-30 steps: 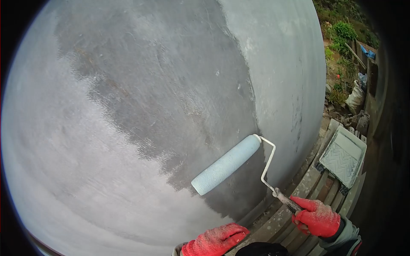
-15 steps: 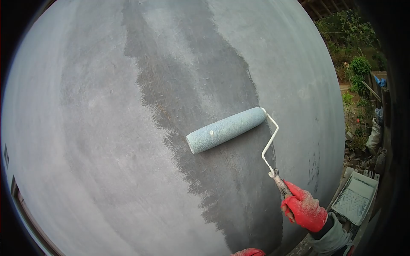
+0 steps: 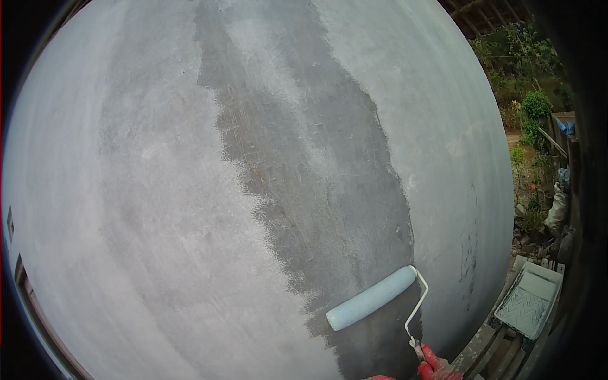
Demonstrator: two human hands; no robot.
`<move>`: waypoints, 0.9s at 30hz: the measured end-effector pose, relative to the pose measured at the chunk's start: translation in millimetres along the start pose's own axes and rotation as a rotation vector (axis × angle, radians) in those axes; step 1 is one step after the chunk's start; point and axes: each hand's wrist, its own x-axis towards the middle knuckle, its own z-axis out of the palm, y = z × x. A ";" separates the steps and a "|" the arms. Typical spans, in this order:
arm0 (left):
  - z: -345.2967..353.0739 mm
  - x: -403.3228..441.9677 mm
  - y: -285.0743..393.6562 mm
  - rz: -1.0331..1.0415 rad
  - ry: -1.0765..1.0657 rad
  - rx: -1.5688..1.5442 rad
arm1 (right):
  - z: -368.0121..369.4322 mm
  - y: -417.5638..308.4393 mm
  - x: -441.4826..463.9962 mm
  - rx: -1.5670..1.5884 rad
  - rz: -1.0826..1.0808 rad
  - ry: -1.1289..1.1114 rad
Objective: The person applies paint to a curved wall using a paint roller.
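Note:
A paint roller (image 3: 372, 297) with a pale blue sleeve and bent white wire frame rests against the grey wall (image 3: 171, 209), low on its dark strip (image 3: 342, 183). My right hand (image 3: 437, 367), in a red glove, is closed around the roller's handle at the bottom edge. Most of that hand is cut off by the frame. Only a red sliver of my left hand (image 3: 381, 378) shows at the bottom, left of the handle. Its fingers are out of sight. Lighter grey surface lies on both sides of the dark strip, with ragged borders.
A paint tray (image 3: 531, 297) with pale paint and a ridged ramp stands on wooden slats (image 3: 491, 348) at the lower right. Beyond it are a white sack (image 3: 557, 206), rubble and green plants (image 3: 535, 104). A roof edge (image 3: 484, 12) shows at the upper right.
The roller has moved down the wall and slightly right, with my right hand lowering to the frame's bottom edge. My left hand shows less than before. The view has shifted slightly.

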 end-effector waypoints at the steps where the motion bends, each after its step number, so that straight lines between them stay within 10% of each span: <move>1: 1.5 0.1 -2.2 0.017 0.028 -0.030 | -3.1 -4.8 9.6 -0.004 -0.001 0.002; 13: -5.2 -5.4 11.1 -0.296 0.018 -0.335 | -51.3 -169.1 171.4 0.283 0.064 0.031; 20: -9.6 -7.6 7.8 -0.161 0.028 -0.080 | -34.4 -67.7 86.9 0.090 0.172 -0.028; 26: -14.4 1.4 18.8 -0.449 -0.156 -0.059 | -19.7 13.0 -22.4 -0.063 0.126 -0.033; 27: -13.9 3.0 19.2 -0.437 -0.162 -0.033 | -27.7 9.9 -31.6 -0.011 0.390 -0.149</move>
